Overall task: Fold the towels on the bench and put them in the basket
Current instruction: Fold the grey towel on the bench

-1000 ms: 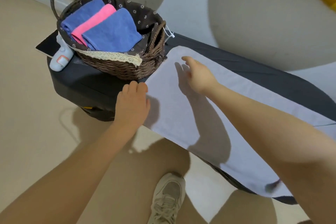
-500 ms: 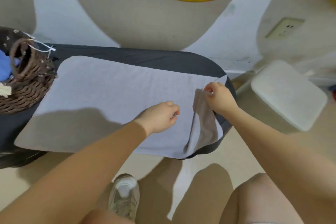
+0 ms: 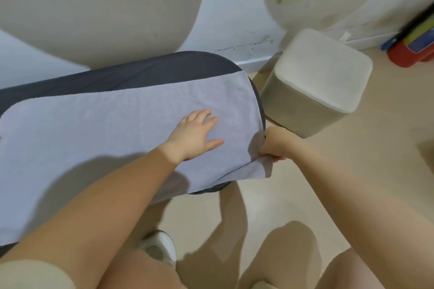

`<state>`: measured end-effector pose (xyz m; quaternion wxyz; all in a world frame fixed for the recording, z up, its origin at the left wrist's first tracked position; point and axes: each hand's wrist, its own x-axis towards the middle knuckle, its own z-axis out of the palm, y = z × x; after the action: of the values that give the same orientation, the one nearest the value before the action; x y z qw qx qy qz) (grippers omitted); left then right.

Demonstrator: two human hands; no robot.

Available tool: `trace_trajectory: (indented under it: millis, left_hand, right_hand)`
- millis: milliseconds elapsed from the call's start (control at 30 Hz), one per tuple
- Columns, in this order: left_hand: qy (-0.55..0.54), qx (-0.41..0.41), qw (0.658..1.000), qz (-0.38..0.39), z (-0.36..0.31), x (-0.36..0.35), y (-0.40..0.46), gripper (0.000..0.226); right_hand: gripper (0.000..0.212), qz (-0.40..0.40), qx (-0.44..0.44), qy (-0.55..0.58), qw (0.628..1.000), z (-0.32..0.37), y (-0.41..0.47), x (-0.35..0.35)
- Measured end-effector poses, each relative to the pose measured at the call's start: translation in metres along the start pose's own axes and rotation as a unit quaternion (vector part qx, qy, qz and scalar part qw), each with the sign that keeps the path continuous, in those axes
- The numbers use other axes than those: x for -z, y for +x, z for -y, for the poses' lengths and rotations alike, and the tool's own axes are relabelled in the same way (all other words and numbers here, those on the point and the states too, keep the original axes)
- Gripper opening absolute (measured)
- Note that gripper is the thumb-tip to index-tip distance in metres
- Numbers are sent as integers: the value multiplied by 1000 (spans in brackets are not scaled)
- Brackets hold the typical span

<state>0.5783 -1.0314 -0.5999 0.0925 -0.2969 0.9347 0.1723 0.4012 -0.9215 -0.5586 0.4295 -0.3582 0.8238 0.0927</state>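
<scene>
Lavender-grey towel point(image 3: 112, 124) is lying flat along the dark bench point(image 3: 164, 70), covering most of the top, with its right end draped over the bench's rounded end. My left hand point(image 3: 196, 135) is pressed flat on it near that end, fingers straight and spread, gripping nothing. My right hand point(image 3: 273, 145) is just off the bench's end, fingers curled round the towel's hanging near corner, pinching the cloth.

Progress-wise, I'd say this towel is at step 1: spread out, corner grabbed, 0 folds in it so far. So the folding and the trip to the basket are both left for this one.

Stuff I can't check from here: the basket is out of shot, so no idea what's in it. The towel's left end runs off the frame edge. My right fingertips are mostly buried in cloth. Beige stool point(image 3: 317, 82) sits just past the bench.
</scene>
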Motion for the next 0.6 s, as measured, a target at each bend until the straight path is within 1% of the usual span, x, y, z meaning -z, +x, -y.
trace_trajectory:
  millis: [33,67,100,133,167,200,267,333,400,467,533,600]
  left_hand:
    - [13,6,1000,-21,-1,2,6,59]
    - [18,18,999,-40,-2,6,12,52]
    - [17,33,998,-53,-3,10,18,46]
    - [17,45,997,-64,-3,14,24,43]
    - [22,56,996,-73,-1,18,31,40]
    - [33,66,994,-78,5,21,37,39]
    - [56,95,991,-81,23,28,51,38]
    - [68,135,985,-82,47,34,64,43]
    - [64,164,981,-86,69,40,73,38]
    - [52,167,980,-92,85,44,79,31]
    - [47,154,982,-98,95,45,82,32]
    - [48,138,985,-91,101,46,84,33]
  right_hand:
    - [23,14,-17,0,1000,-5,-3,2]
    - [26,-4,-20,0,1000,-8,-2,4]
    - [28,-52,-14,-3,999,-8,1,6]
    - [30,-117,-8,2,993,-6,7,8]
    - [33,-173,3,24,985,-1,14,11]
    - [35,-207,23,52,977,6,24,14]
    - [36,-222,72,72,970,23,44,22]
    - [37,-238,93,59,965,39,65,30]
    - [35,-282,82,40,955,53,83,40]
    - [32,-322,45,37,945,63,99,49]
    - [28,-324,16,71,943,71,112,58]
    - [17,-314,20,99,944,75,120,66]
